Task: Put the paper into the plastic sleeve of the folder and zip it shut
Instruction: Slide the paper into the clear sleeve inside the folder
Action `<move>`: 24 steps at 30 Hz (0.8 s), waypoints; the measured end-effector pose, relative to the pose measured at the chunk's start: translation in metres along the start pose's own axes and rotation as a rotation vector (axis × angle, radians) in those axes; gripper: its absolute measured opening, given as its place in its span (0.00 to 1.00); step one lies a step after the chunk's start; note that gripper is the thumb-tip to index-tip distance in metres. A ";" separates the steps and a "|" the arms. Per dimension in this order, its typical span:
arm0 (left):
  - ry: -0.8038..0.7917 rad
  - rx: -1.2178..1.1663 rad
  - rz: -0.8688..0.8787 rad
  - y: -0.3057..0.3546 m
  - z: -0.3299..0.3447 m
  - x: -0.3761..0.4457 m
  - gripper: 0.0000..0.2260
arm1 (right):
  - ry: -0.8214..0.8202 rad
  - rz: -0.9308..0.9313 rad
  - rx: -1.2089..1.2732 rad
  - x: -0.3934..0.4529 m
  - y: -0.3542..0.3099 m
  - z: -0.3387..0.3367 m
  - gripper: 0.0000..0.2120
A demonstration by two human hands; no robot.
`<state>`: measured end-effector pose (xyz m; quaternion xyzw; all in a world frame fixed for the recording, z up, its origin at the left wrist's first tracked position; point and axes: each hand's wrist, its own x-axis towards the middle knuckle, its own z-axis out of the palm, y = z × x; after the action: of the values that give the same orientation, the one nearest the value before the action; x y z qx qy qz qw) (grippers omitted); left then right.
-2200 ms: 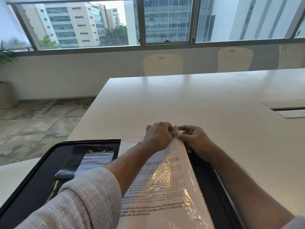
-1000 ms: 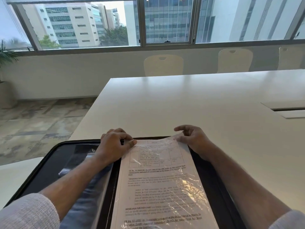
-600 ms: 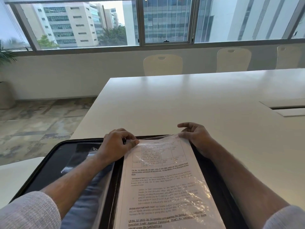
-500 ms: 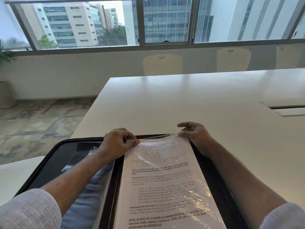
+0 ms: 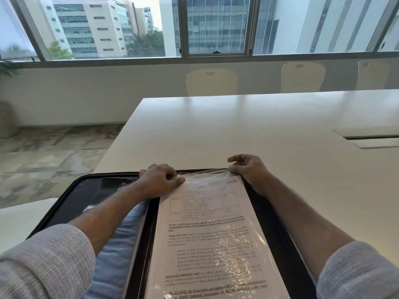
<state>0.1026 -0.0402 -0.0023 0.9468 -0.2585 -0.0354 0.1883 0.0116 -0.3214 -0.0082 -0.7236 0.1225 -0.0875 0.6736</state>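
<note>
A black zip folder (image 5: 71, 203) lies open on the white table in front of me. On its right half, a printed paper (image 5: 207, 229) sits inside a clear, crinkled plastic sleeve (image 5: 241, 251). My left hand (image 5: 160, 180) pinches the sleeve's top left corner, knuckles up. My right hand (image 5: 248, 169) pinches the top right corner with thumb and fingertip, the other fingers raised. The sleeve's top edge is stretched between both hands. A second sleeve lies under my left forearm.
The white table (image 5: 248, 130) stretches ahead, with a cable hatch (image 5: 369, 138) at the right. Cream chairs (image 5: 211, 82) stand along its far side under a wide window. Patterned floor shows at the left, beyond the table edge.
Both hands were pinched together at the sleeve's top middle; they have drawn apart to the two top corners. Since half a second ago the sleeve has lain flatter and its top edge is tauter.
</note>
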 end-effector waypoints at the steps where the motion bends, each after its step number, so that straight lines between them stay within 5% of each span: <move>1: 0.004 0.014 -0.004 0.000 0.002 0.000 0.16 | 0.011 -0.006 -0.003 0.000 0.000 0.001 0.08; 11: 0.101 -0.041 -0.114 0.004 0.009 0.003 0.19 | 0.144 -0.067 -0.122 -0.007 -0.004 0.008 0.10; 18: 0.196 -0.060 -0.082 0.006 0.014 -0.007 0.20 | 0.309 -0.209 -0.524 -0.024 -0.021 0.004 0.10; 24: 0.046 -0.068 0.038 0.013 -0.001 -0.056 0.20 | 0.072 -0.198 -0.739 -0.082 -0.021 0.011 0.09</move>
<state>0.0481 -0.0216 0.0019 0.9353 -0.2707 -0.0190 0.2271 -0.0620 -0.2860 0.0149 -0.9224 0.0987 -0.1275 0.3509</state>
